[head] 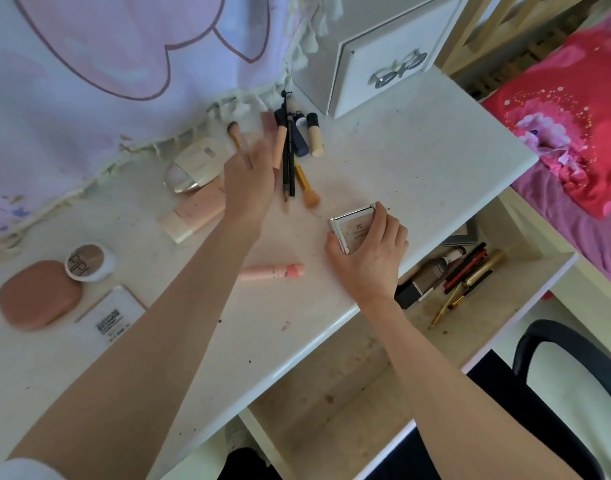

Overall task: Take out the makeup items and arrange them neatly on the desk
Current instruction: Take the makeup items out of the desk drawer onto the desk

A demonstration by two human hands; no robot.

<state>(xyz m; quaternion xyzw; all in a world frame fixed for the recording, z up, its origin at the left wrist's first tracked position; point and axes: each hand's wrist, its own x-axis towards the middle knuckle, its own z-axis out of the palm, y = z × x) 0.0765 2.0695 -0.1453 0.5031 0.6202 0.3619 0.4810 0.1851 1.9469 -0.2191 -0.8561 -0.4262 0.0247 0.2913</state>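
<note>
Here, left hand fingers blurred, grip unclear; right hand fingers grip compact, partly hiding it.

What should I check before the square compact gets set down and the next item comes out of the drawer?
1. Right hand has a firm grip on the square compact: ok, fingers curl round its edges.
2. Left hand free: cannot tell, it is blurred over the brushes and pencils, and a brush may be in its fingers.
3. Bare spot on the desk for the compact: ok, open surface lies beyond it.
4. Pink tube out of the way: ok, it lies apart, nearer the desk's front edge.
5. Drawer open: ok.
6. Items left in the drawer: not ok, a dark bottle and pencils remain.
</note>
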